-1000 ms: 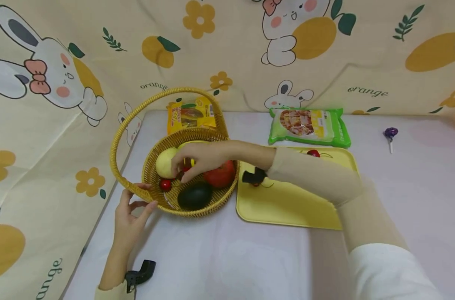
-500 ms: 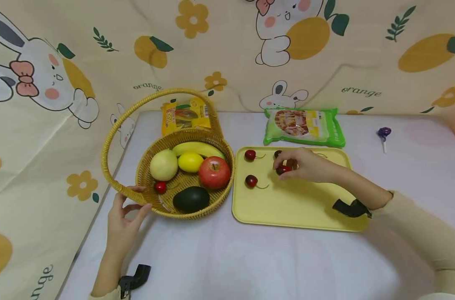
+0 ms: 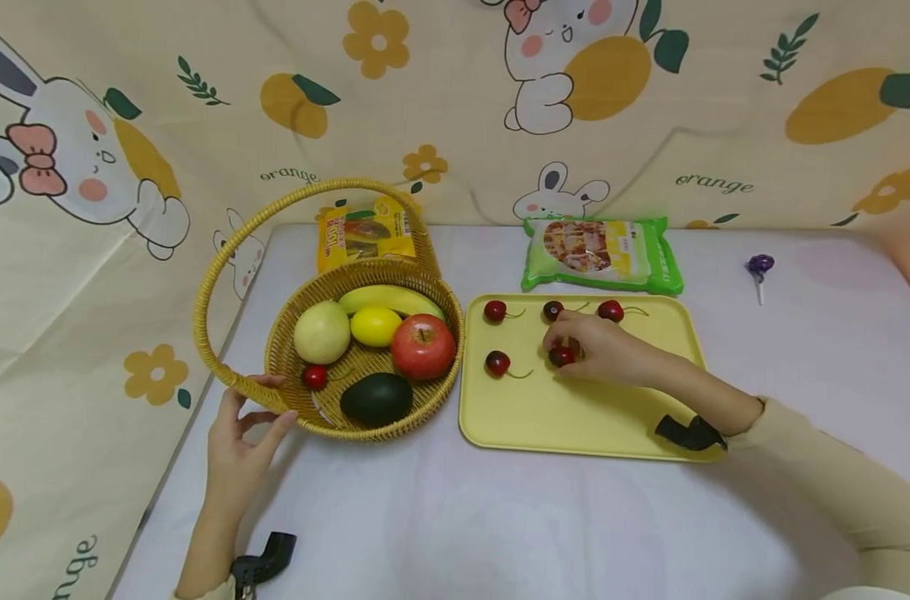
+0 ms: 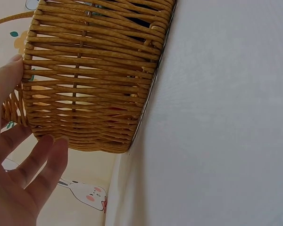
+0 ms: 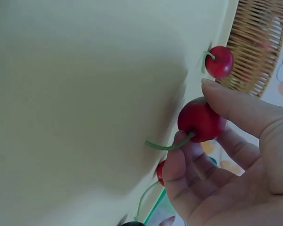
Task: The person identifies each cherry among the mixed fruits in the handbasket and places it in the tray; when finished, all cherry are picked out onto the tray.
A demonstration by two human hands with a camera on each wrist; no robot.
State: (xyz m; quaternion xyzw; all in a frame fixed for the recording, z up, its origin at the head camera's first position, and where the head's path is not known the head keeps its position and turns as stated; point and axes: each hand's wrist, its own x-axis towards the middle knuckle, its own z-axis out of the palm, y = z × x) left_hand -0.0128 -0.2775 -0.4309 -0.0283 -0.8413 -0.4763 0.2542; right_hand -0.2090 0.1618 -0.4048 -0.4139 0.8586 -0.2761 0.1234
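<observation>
At the left, the wicker basket [image 3: 434, 407] holds a banana [image 3: 391, 300], a lemon [image 3: 376, 326], an apple [image 3: 423, 347], a pale green round fruit [image 3: 322, 332], a dark green oval fruit [image 3: 377, 399] and one cherry [image 3: 315, 377]. My left hand [image 3: 237, 454] grips its rim beside the foot of the handle, thumb and fingers around the wicker. My right hand [image 3: 603, 348] pinches a dark red cherry [image 5: 202, 120] between thumb and fingers, low over the yellow tray [image 3: 575, 429]. Several other cherries lie on that tray, among them one [image 3: 497, 363] to the left of the hand.
Behind the tray lies a green food packet [image 3: 603, 254]. A yellow packet [image 3: 367, 235] stands behind the basket. On the right, a purple lollipop [image 3: 760, 265] rests on the white table [image 3: 395, 517]. A printed cloth [image 3: 440, 92] hangs along the back and left.
My right hand has moved right from inside the basket to the tray, then slightly nearer and lower with the cherry. My left hand has stayed on the basket rim.
</observation>
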